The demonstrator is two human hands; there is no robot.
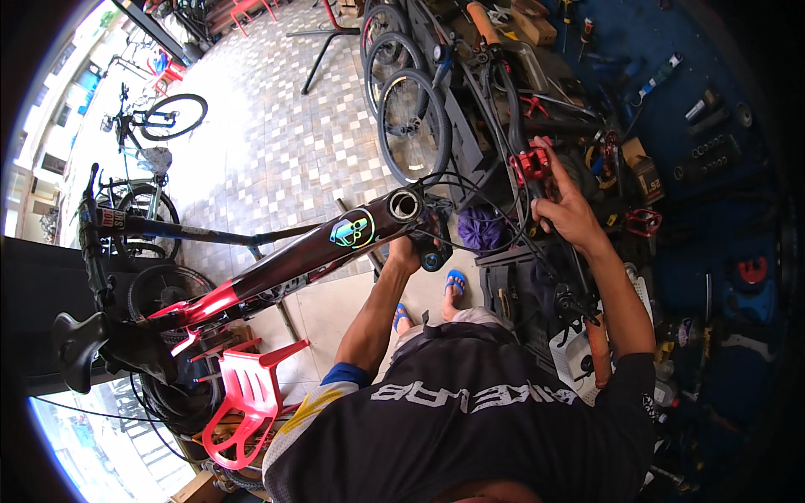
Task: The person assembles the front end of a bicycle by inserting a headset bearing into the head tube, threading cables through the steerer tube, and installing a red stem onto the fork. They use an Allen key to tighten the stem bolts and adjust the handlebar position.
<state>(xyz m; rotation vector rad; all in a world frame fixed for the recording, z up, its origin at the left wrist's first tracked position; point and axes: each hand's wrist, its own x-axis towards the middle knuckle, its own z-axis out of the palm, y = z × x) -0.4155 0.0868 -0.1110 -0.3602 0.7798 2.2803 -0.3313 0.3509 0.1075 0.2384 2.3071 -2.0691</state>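
A dark red bicycle frame (277, 260) slants across the view, and its open head tube (403, 204) ends in front of me. Below that tube, my left hand (403, 253) is closed at a black part with a round cap (433, 256), possibly a fork crown; most of its fingers are hidden. My right hand (563, 203) holds the red stem (529, 164) of a handlebar, fingers along its side and thumb bent in. The handlebar has orange grips, one far off (483, 23) and one close to my right arm (598, 352). Black cables (470, 181) loop between handlebar and frame.
A black saddle (80, 352) and a red plastic chair (245, 402) are at the left. Bicycle wheels (413, 126) stand beyond the frame. A purple bundle (481, 228) lies between my hands. Tools hang on a blue board (696, 184) at right. More bicycles (172, 117) stand far left.
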